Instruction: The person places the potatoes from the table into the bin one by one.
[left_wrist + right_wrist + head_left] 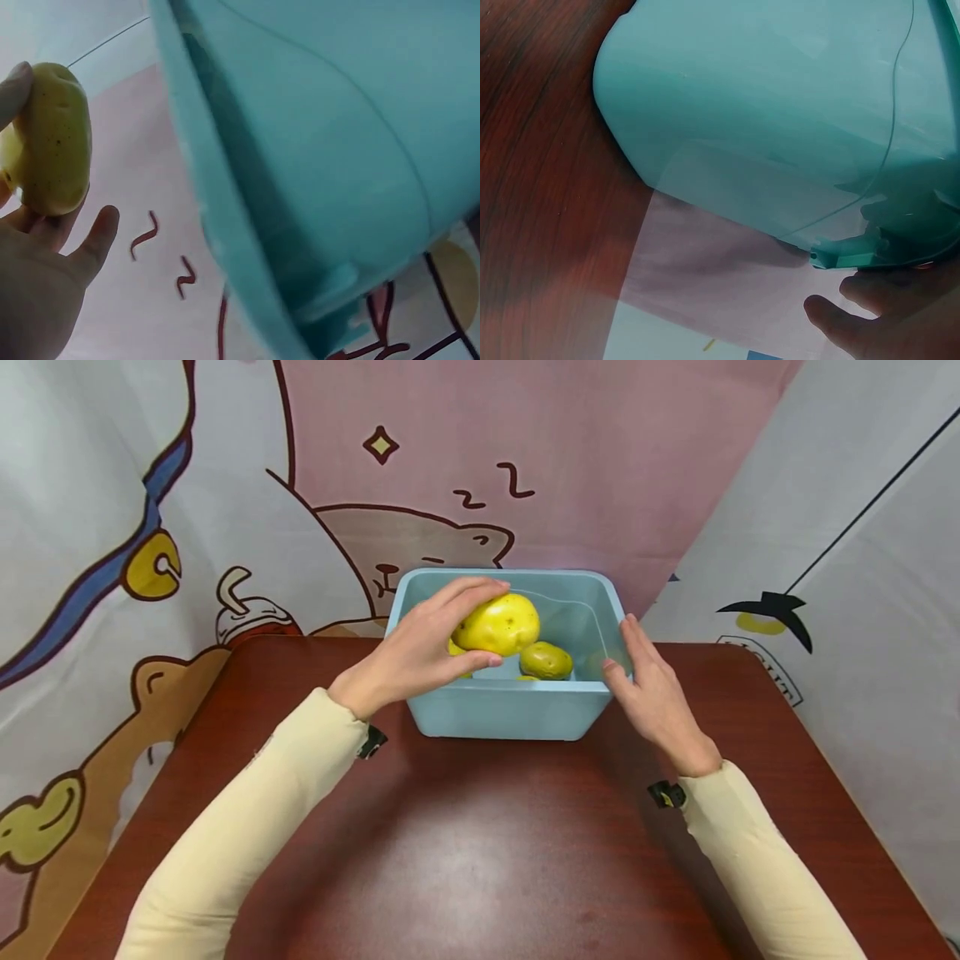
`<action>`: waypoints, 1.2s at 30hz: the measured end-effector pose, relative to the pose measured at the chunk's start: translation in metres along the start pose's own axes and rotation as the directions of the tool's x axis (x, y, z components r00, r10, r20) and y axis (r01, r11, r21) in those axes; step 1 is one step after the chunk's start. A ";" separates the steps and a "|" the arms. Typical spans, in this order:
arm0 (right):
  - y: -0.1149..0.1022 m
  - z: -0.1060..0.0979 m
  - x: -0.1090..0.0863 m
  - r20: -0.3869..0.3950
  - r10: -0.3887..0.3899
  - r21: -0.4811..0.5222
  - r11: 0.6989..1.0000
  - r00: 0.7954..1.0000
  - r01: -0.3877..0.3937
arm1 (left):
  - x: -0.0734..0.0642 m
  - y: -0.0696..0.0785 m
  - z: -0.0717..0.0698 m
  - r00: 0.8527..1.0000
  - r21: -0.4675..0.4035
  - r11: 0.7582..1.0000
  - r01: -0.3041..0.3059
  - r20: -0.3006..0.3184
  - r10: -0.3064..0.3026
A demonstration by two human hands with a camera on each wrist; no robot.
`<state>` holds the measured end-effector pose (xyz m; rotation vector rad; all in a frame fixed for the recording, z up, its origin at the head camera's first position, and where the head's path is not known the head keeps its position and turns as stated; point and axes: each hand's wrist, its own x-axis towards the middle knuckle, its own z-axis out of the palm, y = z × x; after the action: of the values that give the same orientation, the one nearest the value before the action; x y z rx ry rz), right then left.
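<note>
A large yellow potato [501,625] is held in my left hand [420,647], fingers over its top and thumb below. In the left wrist view the potato [56,142] shows up beside the rim of the pale blue plastic bin [225,225]. From the head view, hand and potato are over the bin [510,714]. Another potato [546,661] lies inside, and bits of other yellow ones show, partly hidden by the front wall and my left hand. My right hand [656,697] holds the bin's right rim, thumb toward the inside and fingers along the outside.
The bin stands at the far edge of a dark red-brown wooden table [510,860]. Right behind it hangs a cloth [600,460] with cartoon animals, which also runs along both sides.
</note>
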<state>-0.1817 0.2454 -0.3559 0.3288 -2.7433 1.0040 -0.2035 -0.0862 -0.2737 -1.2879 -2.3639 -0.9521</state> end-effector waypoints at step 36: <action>0.001 -0.019 0.000 0.065 -0.009 -0.022 1.000 0.998 0.011 | -0.030 -0.010 0.015 0.960 0.210 0.937 0.279 -0.051 -0.274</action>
<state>-0.1800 0.2584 -0.3420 0.3775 -2.8055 0.9769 -0.1945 -0.0992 -0.3048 -0.8768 -2.5938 -0.7485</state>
